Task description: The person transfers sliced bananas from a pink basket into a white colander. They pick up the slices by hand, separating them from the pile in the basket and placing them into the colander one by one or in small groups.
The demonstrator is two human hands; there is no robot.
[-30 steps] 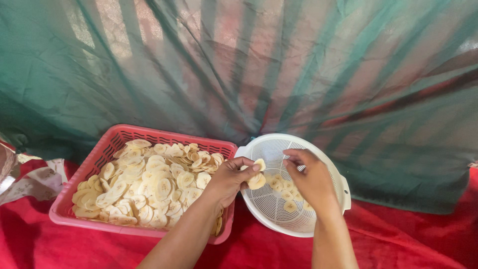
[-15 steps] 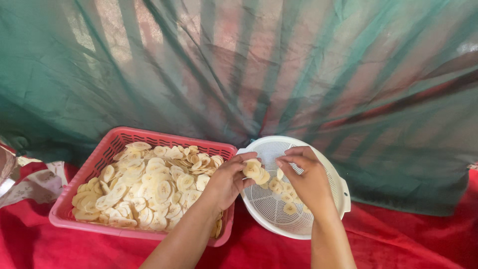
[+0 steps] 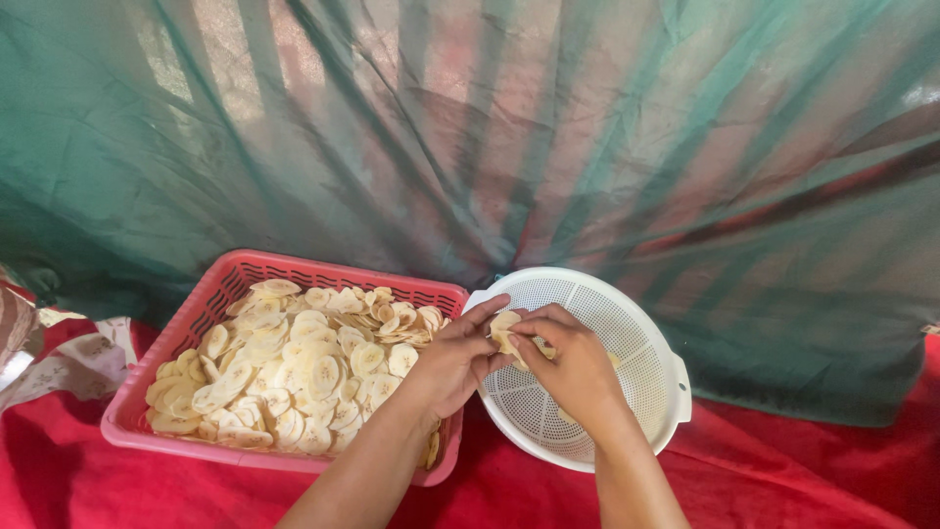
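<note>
Two hands meet over white colander [image 3: 627, 323]: left hand [image 3: 452, 360] and right hand [image 3: 573, 367] pinch small stack of banana slices [image 3: 505, 328], peeling slices apart. Red basket [image 3: 211, 304] of slices just left. Next: gentle separation.

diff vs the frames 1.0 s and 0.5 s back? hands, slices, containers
The left hand and right hand have closed together over the white colander; a second ago they were a little apart. Both now pinch the same small stack of pale slices; earlier, loose slices showed in the colander, now mostly hidden by the right hand. The red basket, its heap of slices and the red cloth stayed put.
</note>
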